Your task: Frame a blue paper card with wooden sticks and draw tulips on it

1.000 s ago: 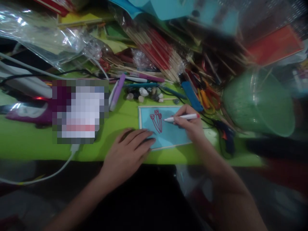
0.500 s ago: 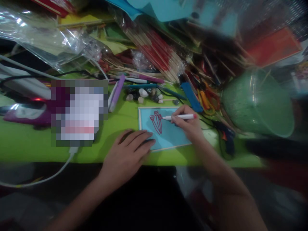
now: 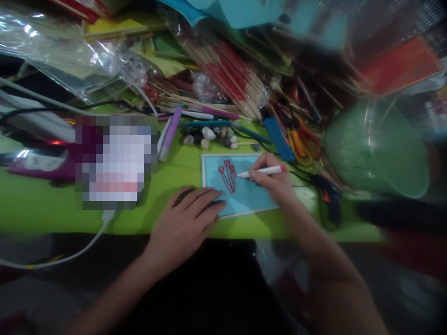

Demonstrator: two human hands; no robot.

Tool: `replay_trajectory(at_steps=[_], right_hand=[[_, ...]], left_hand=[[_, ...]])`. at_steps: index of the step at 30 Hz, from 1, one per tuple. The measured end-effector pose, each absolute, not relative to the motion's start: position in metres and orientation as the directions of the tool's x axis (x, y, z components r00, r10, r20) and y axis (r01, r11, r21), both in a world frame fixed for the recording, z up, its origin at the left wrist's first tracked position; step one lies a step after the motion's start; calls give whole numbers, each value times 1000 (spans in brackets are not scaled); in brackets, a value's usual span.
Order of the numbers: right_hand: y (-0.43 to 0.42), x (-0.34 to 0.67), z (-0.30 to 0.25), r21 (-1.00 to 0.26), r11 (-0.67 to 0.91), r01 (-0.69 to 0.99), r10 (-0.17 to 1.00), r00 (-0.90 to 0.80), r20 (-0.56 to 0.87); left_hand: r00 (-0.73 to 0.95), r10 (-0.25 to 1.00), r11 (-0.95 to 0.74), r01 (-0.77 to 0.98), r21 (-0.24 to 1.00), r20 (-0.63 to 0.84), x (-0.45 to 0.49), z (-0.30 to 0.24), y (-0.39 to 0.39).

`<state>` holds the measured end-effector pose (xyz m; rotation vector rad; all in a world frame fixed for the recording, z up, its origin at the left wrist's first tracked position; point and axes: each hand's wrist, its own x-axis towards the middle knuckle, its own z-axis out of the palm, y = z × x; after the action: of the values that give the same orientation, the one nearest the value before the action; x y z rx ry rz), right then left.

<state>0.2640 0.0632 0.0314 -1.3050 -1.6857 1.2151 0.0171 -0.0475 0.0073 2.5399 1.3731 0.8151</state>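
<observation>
In my right hand [image 3: 274, 179] is a white felt-tip marker [image 3: 267, 170] with a red end, gripped like a pen. Its tip is at the blue card [image 3: 251, 190], just right of a red drawing of flowers on long stems [image 3: 227, 177]. The card has a pale border and lies on the green tabletop [image 3: 174, 174]. My left hand [image 3: 186, 216] rests flat with fingers spread, its fingertips on the card's lower left corner.
Small stones [image 3: 208, 134] and pens [image 3: 169, 135] lie behind the card. To the right are a blue-handled cutter [image 3: 279, 139], orange scissors [image 3: 298, 145], a glue gun [image 3: 328, 197] and a green translucent bin [image 3: 375, 149]. Bagged sticks [image 3: 223, 70] pile up behind. A blurred-out device [image 3: 118, 163] stands left.
The marker tip has moved slightly down and right, and a short red line now shows beside the right-hand flower. My left hand stays in place on the card.
</observation>
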Motion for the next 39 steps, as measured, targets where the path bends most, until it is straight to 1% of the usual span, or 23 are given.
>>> replay_trajectory(at_steps=[7, 12, 25, 28, 34, 39], right_hand=[[60, 267, 32, -958, 26, 285, 943, -326, -71], [58, 267, 35, -951, 5, 311, 927, -358, -112], [56, 265, 39, -945, 9, 326, 902, -410, -133], [56, 265, 38, -948, 6, 318, 911, -392, -125], [59, 264, 34, -983, 8, 181, 966, -257, -39], [60, 263, 34, -975, 34, 220, 977, -211, -13]], left_hand=[[433, 817, -565, 735, 376, 381, 17, 7, -48], [438, 813, -569, 741, 357, 384, 17, 9, -48], [434, 814, -566, 743, 357, 386, 17, 7, -49], [430, 818, -561, 744, 364, 381, 17, 8, -49], [440, 810, -573, 735, 363, 387, 17, 8, -48], [433, 813, -568, 736, 369, 389, 18, 8, -48]])
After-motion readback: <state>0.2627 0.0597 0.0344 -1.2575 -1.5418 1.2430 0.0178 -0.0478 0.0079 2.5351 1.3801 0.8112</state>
